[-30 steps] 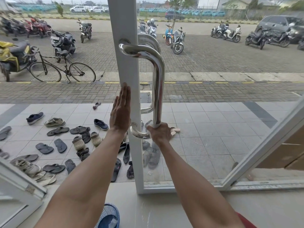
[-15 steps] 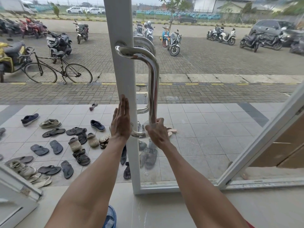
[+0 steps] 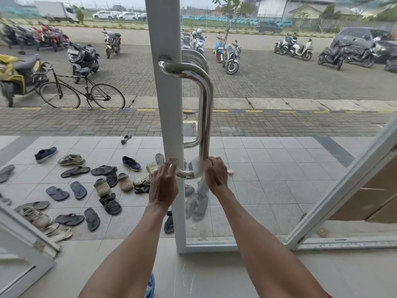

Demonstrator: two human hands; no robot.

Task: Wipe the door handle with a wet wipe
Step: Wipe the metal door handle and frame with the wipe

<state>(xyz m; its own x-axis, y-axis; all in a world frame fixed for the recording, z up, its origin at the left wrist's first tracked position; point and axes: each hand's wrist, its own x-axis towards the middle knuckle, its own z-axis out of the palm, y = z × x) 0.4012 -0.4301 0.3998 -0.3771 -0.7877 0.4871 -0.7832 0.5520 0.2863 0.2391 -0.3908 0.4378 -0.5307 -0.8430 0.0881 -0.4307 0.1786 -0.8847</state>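
Your left hand [image 3: 163,186] has slid down off the white door frame [image 3: 169,104]; its fingers now curl round the lower leg of the door handle [image 3: 206,100]. Your right hand [image 3: 217,175] pinches the wet wipe [image 3: 196,167] onto the bottom bend. You're wiping that bend; next, the lower leg calls for a wrap-round pass, left hand clear. Beyond the glass, sandals [image 3: 78,189] litter pale tiles [image 3: 268,168].

Flat overcast daylight falls on a pale tiled porch floor [image 3: 268,179] scattered with sandals and shoes [image 3: 101,187] at the left. Beyond lies brick paving [image 3: 279,87] with a black bicycle [image 3: 86,87], parked motorcycles [image 3: 232,57], a white truck [image 3: 57,10] and a grey car [image 3: 354,38].
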